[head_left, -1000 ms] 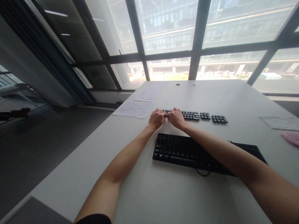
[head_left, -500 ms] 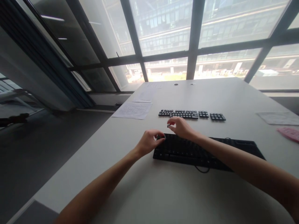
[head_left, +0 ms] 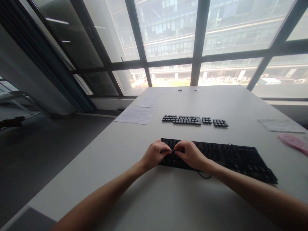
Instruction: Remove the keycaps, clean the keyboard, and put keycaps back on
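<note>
A black keyboard (head_left: pixel 240 160) lies at a slant on the white table. Over its left part, my left hand (head_left: pixel 154 154) has thumb and fingers closed in a pinch; something dark shows there, but I cannot make out what. Right beside it, my right hand (head_left: pixel 190 154) pinches a small dark keycap at the fingertips, low over the keys; the fingers largely hide it. The two sets of fingertips nearly meet. Beyond the keyboard, loose keycaps stand in rows: a large block (head_left: pixel 187 120), a small block (head_left: pixel 206 120) and another block (head_left: pixel 220 123).
Printed papers (head_left: pixel 136 115) lie along the table's left edge. A clear flat bag or sheet (head_left: pixel 280 125) and a pink object (head_left: pixel 292 141) are at the right. A cable loop (head_left: pixel 204 175) sticks out from the keyboard's near edge. Tall windows rise behind the table (head_left: pixel 115 195).
My right hand has come down with the keycap from above the keyboard's far edge to its left part. My left hand has moved slightly nearer to me, still pinching. The view has shifted slightly.
</note>
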`<state>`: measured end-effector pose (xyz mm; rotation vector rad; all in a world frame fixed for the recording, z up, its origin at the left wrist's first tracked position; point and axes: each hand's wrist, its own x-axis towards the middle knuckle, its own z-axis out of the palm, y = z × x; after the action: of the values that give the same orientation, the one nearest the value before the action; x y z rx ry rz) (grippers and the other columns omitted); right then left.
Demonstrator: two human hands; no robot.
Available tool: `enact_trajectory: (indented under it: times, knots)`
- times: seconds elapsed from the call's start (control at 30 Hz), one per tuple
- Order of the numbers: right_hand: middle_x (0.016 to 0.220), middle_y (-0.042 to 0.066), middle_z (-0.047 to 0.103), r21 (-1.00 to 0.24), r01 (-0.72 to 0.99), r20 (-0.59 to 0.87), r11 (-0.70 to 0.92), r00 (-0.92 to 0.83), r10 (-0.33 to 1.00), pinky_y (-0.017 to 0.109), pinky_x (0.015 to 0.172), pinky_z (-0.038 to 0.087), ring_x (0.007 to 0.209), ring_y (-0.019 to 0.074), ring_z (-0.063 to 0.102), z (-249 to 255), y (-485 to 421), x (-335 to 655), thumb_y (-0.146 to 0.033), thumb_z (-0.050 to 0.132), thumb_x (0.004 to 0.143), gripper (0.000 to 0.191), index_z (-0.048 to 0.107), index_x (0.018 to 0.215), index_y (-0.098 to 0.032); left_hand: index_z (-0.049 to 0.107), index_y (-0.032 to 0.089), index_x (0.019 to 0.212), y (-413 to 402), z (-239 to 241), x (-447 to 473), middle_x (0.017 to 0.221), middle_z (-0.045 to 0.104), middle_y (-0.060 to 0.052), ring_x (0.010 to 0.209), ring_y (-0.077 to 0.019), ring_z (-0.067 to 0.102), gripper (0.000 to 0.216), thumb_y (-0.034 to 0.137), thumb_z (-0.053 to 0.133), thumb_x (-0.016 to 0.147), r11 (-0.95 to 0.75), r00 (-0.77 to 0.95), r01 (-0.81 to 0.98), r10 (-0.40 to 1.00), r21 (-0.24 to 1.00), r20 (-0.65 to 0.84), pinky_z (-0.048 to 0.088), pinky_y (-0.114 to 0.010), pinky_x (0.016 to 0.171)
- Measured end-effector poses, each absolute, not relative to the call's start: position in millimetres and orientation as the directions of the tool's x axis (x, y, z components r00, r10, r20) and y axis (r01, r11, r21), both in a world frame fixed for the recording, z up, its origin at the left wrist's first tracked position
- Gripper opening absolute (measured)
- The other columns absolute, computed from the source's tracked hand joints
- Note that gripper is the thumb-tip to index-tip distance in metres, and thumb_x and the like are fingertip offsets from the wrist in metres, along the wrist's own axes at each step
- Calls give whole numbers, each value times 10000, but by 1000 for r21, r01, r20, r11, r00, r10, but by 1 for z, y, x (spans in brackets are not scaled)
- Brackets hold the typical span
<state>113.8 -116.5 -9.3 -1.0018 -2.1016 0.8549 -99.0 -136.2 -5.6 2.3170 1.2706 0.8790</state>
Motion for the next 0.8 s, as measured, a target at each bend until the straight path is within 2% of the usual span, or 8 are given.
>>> enact_trajectory:
  times: [0.4, 0.6, 0.8]
  knots:
    - [800, 26, 654, -697, 429, 354, 575, -491, 796, 280, 708, 456, 754, 169, 609, -18, -118, 112, -62, 666, 790, 139, 717, 804, -190, 776, 213, 909, -140, -5, -101, 936, 765, -47, 803, -177, 598, 196, 247, 590, 956, -674, 512, 638, 733, 373, 448, 520, -329, 773]
    - [826, 35, 660, -695, 420, 377, 584, -478, 793, 289, 727, 472, 771, 174, 618, -23, -117, 111, -66, 669, 807, 135, 721, 808, -191, 773, 200, 862, -138, -8, -99, 929, 770, -26, 809, -176, 604, 154, 209, 634, 927, -650, 479, 649, 753, 395, 451, 520, -332, 795]
    - [825, 32, 647, -685, 398, 414, 610, -476, 776, 278, 719, 474, 765, 166, 613, -24, -119, 109, -46, 648, 829, 162, 712, 792, -190, 767, 216, 959, -139, -6, -104, 998, 762, -23, 845, -183, 572, 195, 229, 573, 968, -695, 550, 636, 713, 335, 435, 518, -322, 784]
